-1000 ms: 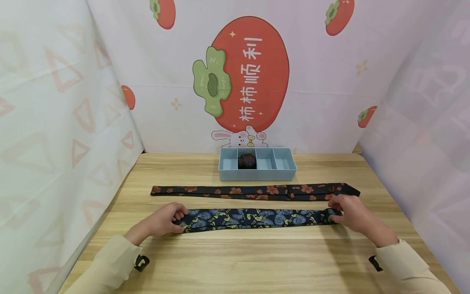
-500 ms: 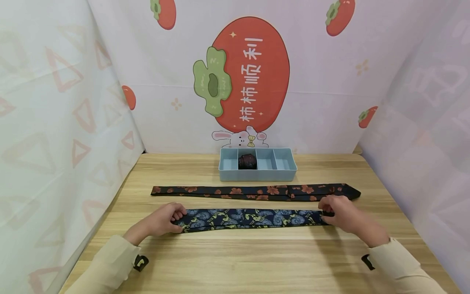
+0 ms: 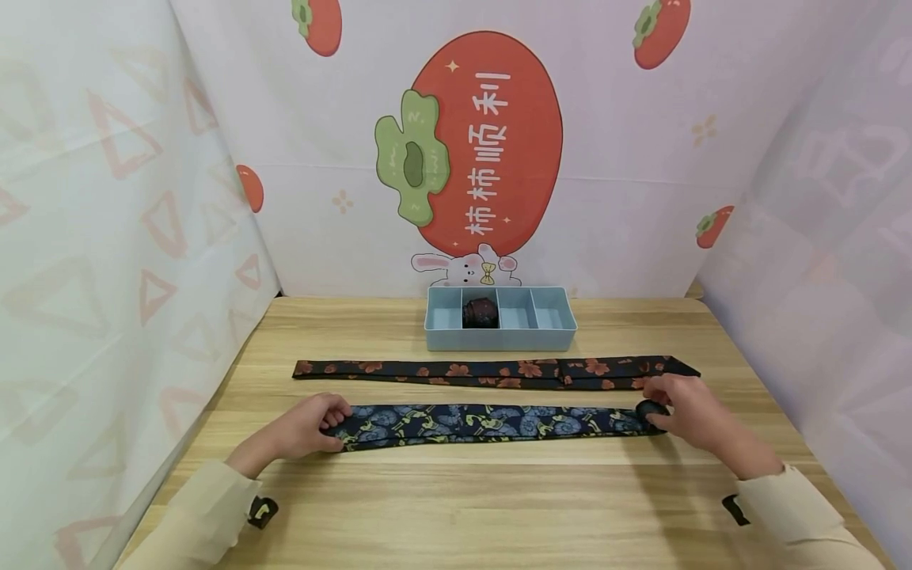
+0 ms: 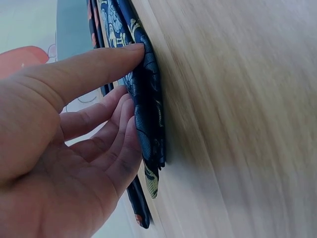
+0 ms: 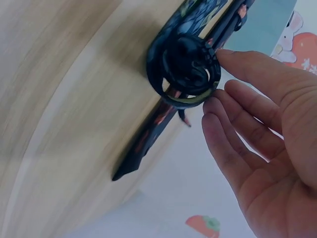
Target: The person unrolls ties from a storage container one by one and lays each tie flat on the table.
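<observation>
Tie [image 3: 484, 422] slid leftward, between left fingers [image 4: 88, 117].

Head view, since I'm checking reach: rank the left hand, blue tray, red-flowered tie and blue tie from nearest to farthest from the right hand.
1. Blue tie: its rolled end is pinched by the right hand.
2. Red-flowered tie: just beyond that hand.
3. Blue tray: farther back, to the left.
4. Left hand: far left, at the blue tie's other end.

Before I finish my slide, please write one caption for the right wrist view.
A right hand holds the rolled end of a blue tie near a flowered tie.
</observation>
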The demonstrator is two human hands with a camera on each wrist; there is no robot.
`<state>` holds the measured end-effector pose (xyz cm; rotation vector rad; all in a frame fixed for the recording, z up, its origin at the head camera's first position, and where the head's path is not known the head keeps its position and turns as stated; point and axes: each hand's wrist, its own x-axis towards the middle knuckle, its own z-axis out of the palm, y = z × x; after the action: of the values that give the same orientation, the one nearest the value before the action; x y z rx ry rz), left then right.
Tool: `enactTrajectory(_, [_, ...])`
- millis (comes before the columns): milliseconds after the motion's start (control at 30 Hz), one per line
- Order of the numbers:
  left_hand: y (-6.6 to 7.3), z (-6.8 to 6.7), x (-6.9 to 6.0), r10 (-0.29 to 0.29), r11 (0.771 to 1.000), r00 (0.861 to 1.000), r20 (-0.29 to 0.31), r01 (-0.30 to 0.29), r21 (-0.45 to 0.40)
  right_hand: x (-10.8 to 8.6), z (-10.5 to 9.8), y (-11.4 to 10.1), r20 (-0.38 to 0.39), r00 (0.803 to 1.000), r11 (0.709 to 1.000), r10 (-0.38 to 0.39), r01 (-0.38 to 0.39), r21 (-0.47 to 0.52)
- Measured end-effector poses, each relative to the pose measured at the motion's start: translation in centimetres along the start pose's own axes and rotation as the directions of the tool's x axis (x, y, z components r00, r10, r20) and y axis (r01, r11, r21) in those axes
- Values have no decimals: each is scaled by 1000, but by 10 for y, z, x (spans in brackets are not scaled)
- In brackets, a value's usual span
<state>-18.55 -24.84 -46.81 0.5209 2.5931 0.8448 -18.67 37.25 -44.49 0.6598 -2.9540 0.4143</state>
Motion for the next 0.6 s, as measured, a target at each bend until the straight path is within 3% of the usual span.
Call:
enactTrajectory(333, [1, -1, -6, 2, 1000, 1000, -13, -2, -4, -5, -1, 17, 32, 999, 1000, 27, -27, -8])
enactTrajectory(600, [3, -2, -6, 7, 1000, 1000, -9, -7, -4, 3, -10, 2, 61, 998, 1000, 11, -11, -2])
